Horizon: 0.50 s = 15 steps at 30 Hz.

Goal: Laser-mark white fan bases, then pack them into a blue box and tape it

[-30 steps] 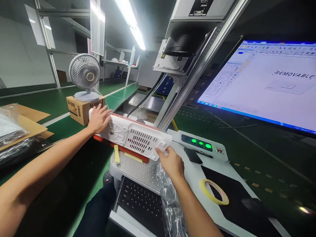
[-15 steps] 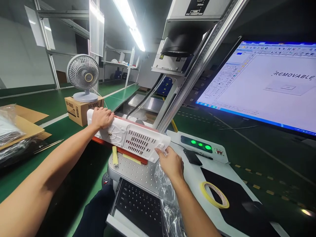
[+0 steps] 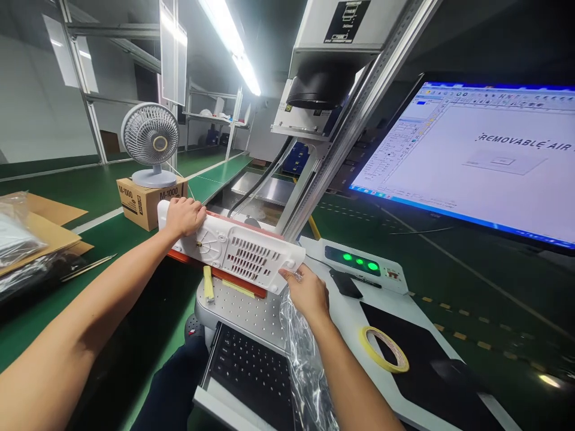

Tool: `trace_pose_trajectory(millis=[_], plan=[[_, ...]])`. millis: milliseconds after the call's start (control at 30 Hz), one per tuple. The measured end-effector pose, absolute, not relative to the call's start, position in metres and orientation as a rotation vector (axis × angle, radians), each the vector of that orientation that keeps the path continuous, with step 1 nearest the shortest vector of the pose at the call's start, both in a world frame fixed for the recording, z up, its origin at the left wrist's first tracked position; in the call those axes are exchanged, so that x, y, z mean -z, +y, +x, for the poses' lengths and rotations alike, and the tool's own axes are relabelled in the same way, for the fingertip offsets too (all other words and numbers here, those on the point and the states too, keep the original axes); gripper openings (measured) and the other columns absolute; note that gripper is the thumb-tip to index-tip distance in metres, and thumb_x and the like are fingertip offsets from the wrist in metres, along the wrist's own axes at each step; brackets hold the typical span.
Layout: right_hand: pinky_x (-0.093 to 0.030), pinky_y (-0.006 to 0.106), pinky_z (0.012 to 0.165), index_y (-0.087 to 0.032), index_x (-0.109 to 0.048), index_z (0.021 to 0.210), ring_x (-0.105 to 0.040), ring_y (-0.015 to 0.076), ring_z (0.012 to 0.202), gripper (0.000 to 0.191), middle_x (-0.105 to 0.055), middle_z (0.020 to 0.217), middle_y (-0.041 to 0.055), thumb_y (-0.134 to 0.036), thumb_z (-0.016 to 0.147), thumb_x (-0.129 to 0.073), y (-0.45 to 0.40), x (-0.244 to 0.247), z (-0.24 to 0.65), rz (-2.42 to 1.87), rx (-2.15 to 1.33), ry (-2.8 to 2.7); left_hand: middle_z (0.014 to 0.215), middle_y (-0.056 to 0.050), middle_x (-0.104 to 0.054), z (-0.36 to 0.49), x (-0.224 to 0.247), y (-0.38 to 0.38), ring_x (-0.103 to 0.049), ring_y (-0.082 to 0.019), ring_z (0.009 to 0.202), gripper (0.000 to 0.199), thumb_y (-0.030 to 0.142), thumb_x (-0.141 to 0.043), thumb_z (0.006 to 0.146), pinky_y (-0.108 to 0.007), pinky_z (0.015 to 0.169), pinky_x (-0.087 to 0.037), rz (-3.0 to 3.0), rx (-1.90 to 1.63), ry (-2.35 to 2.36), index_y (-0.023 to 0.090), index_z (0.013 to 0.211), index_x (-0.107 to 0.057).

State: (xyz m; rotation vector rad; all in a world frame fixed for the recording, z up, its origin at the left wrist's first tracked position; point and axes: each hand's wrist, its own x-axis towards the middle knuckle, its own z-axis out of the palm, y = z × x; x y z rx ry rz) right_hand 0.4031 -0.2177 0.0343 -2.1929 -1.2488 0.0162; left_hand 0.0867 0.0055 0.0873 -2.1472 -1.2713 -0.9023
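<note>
A long white plastic housing (image 3: 251, 256) with a slotted grille is tilted above a perforated metal plate (image 3: 238, 311). My left hand (image 3: 185, 216) is closed over its upper left edge. At its right end, my right hand (image 3: 308, 290) pinches the corner together with clear plastic film (image 3: 303, 347), which hangs down below. An orange-red strip (image 3: 238, 283) lies along the underside of the housing. Yellow tape pieces (image 3: 208, 284) are on the plate's back edge.
A black machine head (image 3: 318, 84) hangs overhead. A keyboard (image 3: 251, 374) sits in a drawer below the plate. Yellow tape roll (image 3: 402, 362), control box with green lights (image 3: 359, 263) and monitor (image 3: 485, 161) are at right. A fan (image 3: 150, 134) stands on a carton (image 3: 146, 206).
The camera view has shifted slightly, so the monitor, control box and tape roll appear further left. Both hands keep their hold on the housing, which has hardly moved.
</note>
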Motion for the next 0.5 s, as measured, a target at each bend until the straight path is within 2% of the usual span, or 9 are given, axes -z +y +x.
trace_pose_trajectory(millis=[333, 433, 500], plan=[[-0.046, 0.038, 0.083, -0.028, -0.075, 0.131, -0.073, 0.0353, 0.108, 0.035, -0.082, 0.121, 0.0081, -0.049, 0.107, -0.060, -0.2167, -0.0286, 0.4028, -2.188, 0.018, -1.271, 0.105, -0.017, -0.078, 0.0848, -0.0865, 0.0060, -0.068, -0.035, 0.103, 0.057, 0.046, -0.030, 0.113, -0.050, 0.095, -0.041, -2.120, 0.844, -1.241, 0.018, 0.105, -0.079], [-0.049, 0.038, 0.083, -0.025, -0.076, 0.127, -0.074, 0.0341, 0.107, 0.037, -0.081, 0.121, 0.0098, -0.051, 0.104, -0.063, -0.2173, -0.0287, 0.4056, -2.163, 0.050, -1.266, 0.105, -0.016, -0.079, 0.0849, -0.0865, 0.0055, -0.069, -0.034, 0.102, 0.058, 0.045, -0.029, 0.113, -0.053, 0.104, -0.039, -2.134, 0.844, -1.215, 0.018, 0.104, -0.079], [-0.051, 0.038, 0.085, -0.022, -0.073, 0.133, -0.074, 0.0327, 0.106, 0.045, -0.080, 0.124, 0.0120, -0.053, 0.100, -0.067, -0.2178, -0.0307, 0.4067, -2.118, 0.091, -1.212, 0.110, -0.016, -0.080, 0.0861, -0.0856, 0.0051, -0.069, -0.034, 0.107, 0.056, 0.043, -0.029, 0.114, -0.055, 0.111, -0.036, -2.167, 0.866, -1.173, 0.018, 0.107, -0.080]])
